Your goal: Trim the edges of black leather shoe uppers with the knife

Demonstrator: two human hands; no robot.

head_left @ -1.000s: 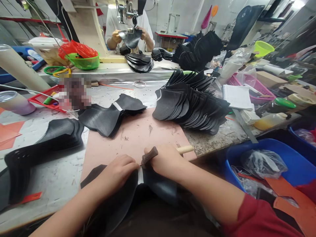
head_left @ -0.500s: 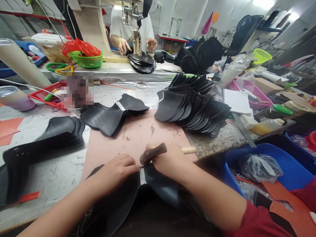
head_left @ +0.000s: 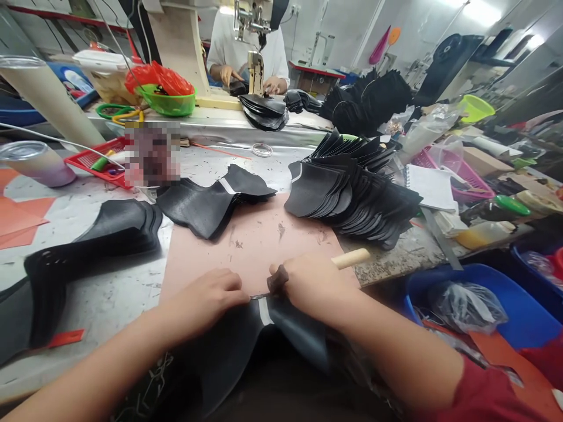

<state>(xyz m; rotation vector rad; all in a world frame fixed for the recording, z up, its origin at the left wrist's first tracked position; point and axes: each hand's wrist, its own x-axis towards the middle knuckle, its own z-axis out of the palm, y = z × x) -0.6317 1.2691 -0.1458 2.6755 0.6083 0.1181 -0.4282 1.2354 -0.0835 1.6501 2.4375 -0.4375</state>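
A black leather piece with a white strip (head_left: 264,312) hangs over the near edge of the pink board (head_left: 259,234). On its left part lies my left hand (head_left: 220,291), palm down, its fingers together at the seam; what they pinch, if anything, is hidden. My right hand (head_left: 314,287) grips a hammer by its pale wooden handle (head_left: 350,258), the dark head (head_left: 277,280) close above the leather, right of my left fingertips. Beyond the hands, a stack of black pieces with a white strip (head_left: 206,202) rests on the board's far left edge.
Fanned black pieces (head_left: 352,193) are heaped at the back right. More black pieces (head_left: 121,225) lie left. Blue bins (head_left: 475,305) stand at the right, past the table edge. Farther back, a person (head_left: 248,47) sits behind a sewing machine (head_left: 255,73) with both hands near it.
The hammer head has turned and sits lower, and more of its handle shows. The whole view has shifted slightly. The other person's hands have moved closer to the machine.
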